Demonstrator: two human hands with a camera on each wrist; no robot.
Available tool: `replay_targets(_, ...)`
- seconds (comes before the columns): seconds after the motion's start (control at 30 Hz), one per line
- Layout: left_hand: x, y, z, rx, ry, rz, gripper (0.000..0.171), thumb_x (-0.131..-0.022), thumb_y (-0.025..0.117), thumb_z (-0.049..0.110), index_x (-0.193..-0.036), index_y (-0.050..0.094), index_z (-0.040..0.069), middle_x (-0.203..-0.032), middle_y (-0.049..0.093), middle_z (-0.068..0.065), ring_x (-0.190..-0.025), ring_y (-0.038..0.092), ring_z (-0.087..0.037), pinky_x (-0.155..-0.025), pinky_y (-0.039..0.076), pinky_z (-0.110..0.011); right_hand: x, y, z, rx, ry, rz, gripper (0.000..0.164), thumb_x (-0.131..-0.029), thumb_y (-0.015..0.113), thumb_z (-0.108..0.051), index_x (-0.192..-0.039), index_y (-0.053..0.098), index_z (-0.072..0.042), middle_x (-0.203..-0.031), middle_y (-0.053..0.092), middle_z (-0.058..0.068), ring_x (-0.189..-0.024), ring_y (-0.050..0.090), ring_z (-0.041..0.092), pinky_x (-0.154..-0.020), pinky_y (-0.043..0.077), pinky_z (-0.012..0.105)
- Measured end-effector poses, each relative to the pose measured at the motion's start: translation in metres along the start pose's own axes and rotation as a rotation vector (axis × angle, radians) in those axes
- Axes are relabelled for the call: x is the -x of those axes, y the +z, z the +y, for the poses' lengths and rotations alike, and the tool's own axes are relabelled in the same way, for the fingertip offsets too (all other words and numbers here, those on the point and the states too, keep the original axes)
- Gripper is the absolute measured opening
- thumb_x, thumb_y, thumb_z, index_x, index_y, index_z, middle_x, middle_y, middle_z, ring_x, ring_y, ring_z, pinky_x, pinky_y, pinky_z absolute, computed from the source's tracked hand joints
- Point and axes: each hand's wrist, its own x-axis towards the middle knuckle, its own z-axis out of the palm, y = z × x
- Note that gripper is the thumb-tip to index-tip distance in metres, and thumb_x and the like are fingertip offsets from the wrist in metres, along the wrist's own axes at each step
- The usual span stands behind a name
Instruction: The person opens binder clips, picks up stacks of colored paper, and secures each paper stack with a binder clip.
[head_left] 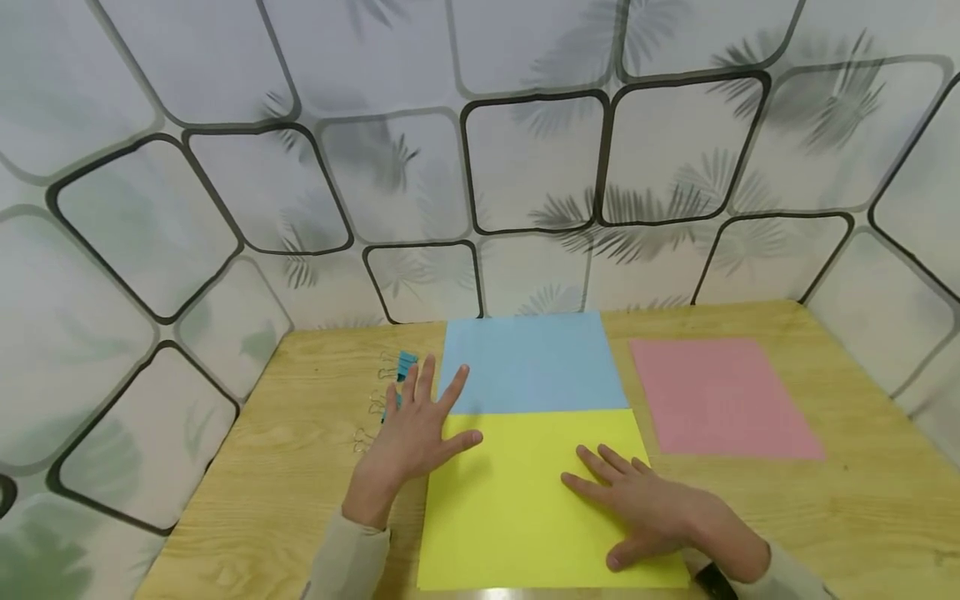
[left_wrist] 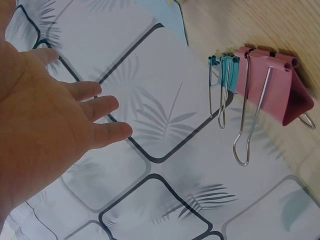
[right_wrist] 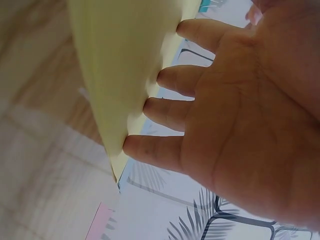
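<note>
A yellow paper sheet (head_left: 517,500) lies flat at the table's front, its far edge meeting a blue paper sheet (head_left: 532,362). My right hand (head_left: 652,508) rests on the yellow sheet with fingers spread; in the right wrist view its fingertips (right_wrist: 134,145) touch the paper. My left hand (head_left: 416,433) is raised over the sheet's left edge, fingers straight and apart, holding nothing. Left of it stand binder clips, among them a teal binder clip (head_left: 406,363). The left wrist view shows a pink binder clip (left_wrist: 272,85) in front of a teal one (left_wrist: 227,72).
A pink paper sheet (head_left: 723,398) lies on the right side of the wooden table (head_left: 247,500). A patterned fabric wall (head_left: 532,167) rises behind the table and along both sides. A dark band (head_left: 715,582) is at the right wrist.
</note>
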Motion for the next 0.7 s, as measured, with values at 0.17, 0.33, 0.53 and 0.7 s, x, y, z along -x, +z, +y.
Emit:
replay_targets(0.17,0.001,-0.002,-0.004,0.014,-0.029,0.002,0.086,-0.093,0.059,0.059,-0.16,0.017,0.026,-0.163,0.0,-0.026,-0.148,0.004,-0.05,-0.111,0.01,-0.073,0.001,-0.002,0.001,-0.02,-0.01,0.0,0.098,-0.079,0.075,-0.052,-0.158,0.027,-0.017,-0.163,0.009,0.025,-0.146,0.01,0.053,-0.107,0.023,0.073)
replay_targets(0.33,0.002,-0.003,-0.01,0.009,-0.047,-0.015,0.087,-0.094,0.057,0.06,-0.16,0.014,0.024,-0.163,-0.006,-0.025,-0.148,0.001,-0.051,-0.111,0.009,-0.074,0.002,-0.002,0.0,-0.031,-0.011,0.001,0.099,-0.079,0.075,-0.053,-0.158,0.027,-0.016,-0.162,0.008,0.026,-0.146,0.009,0.053,-0.106,0.022,0.073)
replay_targets(0.53,0.007,-0.004,-0.02,0.023,-0.072,0.005,0.086,-0.095,0.059,0.055,-0.161,0.015,0.02,-0.163,-0.002,-0.027,-0.147,0.003,-0.053,-0.11,0.013,-0.074,0.002,-0.001,-0.001,-0.017,-0.009,0.0,0.099,-0.079,0.075,-0.05,-0.158,0.026,-0.015,-0.162,0.008,0.027,-0.146,0.009,0.054,-0.106,0.022,0.074)
replay_targets(0.7,0.013,-0.004,-0.034,0.042,-0.106,0.006,0.086,-0.096,0.059,0.051,-0.161,0.013,0.019,-0.163,-0.003,-0.027,-0.147,0.006,-0.053,-0.108,0.018,-0.075,0.001,-0.001,-0.001,-0.009,-0.01,0.0,0.1,-0.079,0.075,-0.051,-0.158,0.026,-0.015,-0.162,0.008,0.027,-0.146,0.009,0.054,-0.105,0.023,0.074)
